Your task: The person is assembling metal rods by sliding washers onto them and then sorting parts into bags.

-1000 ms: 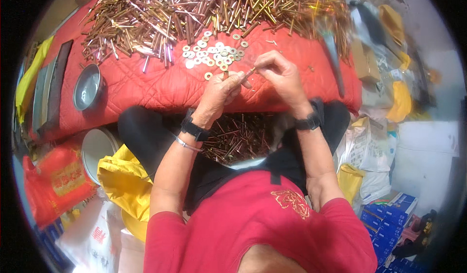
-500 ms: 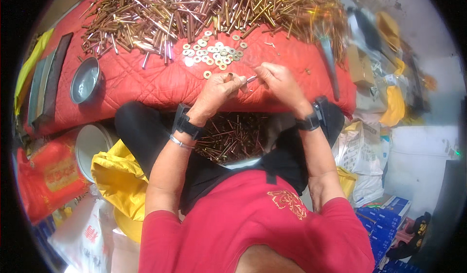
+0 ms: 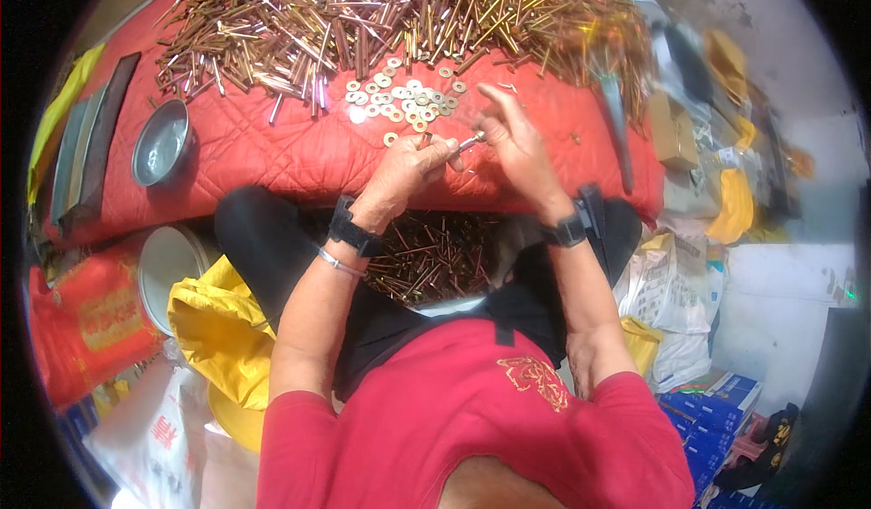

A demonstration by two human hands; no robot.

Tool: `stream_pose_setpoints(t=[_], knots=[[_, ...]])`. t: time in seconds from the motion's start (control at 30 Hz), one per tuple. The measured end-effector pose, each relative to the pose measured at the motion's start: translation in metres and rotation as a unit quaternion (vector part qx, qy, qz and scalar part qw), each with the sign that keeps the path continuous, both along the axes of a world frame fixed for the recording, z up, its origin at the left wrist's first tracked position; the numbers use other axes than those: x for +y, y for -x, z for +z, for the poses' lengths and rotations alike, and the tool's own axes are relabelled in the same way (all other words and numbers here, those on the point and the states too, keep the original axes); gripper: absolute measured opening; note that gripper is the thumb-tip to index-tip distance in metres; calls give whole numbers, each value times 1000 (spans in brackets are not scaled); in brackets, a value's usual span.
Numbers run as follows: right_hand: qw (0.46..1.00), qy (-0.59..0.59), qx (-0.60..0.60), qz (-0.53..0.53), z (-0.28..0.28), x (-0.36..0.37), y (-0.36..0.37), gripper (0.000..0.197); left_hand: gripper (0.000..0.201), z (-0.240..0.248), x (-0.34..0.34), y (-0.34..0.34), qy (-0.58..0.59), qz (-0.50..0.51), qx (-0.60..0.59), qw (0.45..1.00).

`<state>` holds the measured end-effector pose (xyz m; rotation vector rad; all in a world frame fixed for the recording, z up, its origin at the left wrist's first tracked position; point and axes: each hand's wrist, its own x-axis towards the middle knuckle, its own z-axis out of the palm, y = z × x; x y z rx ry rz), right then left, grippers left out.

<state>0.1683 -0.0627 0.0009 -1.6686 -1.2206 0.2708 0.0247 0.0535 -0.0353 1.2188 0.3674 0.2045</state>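
A: Biggest first: what could go wrong?

B: Red quilted surface (image 3: 263, 160) carries a loose rod heap (image 3: 399, 19) along its far side; a bump could roll pieces into the washers (image 3: 421, 100).

A: Grip?

B: Left hand (image 3: 404, 170) is pinched closed on a small metal rod (image 3: 468, 142), over the near part, with a short brown tube (image 3: 425, 140) between its fingers. Right hand (image 3: 524, 158) loosely open, fingers parted at the rod's far end; touching or not, can't tell.

A: So the slip risk?

B: Left pinch alone may let the rod twist or drop, say if the right pushes off-line.

A: Edges, room?

B: Near edge just below both hands; a dropped piece could roll over into the lower rods (image 3: 431, 264) between the legs (image 3: 263, 234). Widest bare stretch: left, up to the steel bowl (image 3: 161, 143). Tight above: washers just beyond the left hand.
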Motion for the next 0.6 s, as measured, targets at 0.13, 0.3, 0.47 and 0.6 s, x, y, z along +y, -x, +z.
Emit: stream_pose_setpoints(t=[0.13,0.3,0.47,0.6], knots=[[997,56,-33,41,3,-4,0,31,28,-4,-3,1,10,-11,16,1000],[995,25,-86,39,1,-6,1,33,26,-2,-2,0,1,-4,11,1000],[999,35,-39,6,-7,-4,0,33,24,1,-5,0,37,-13,14,999],[998,-1,-56,32,-7,-4,4,33,24,0,-5,0,40,-16,15,999]])
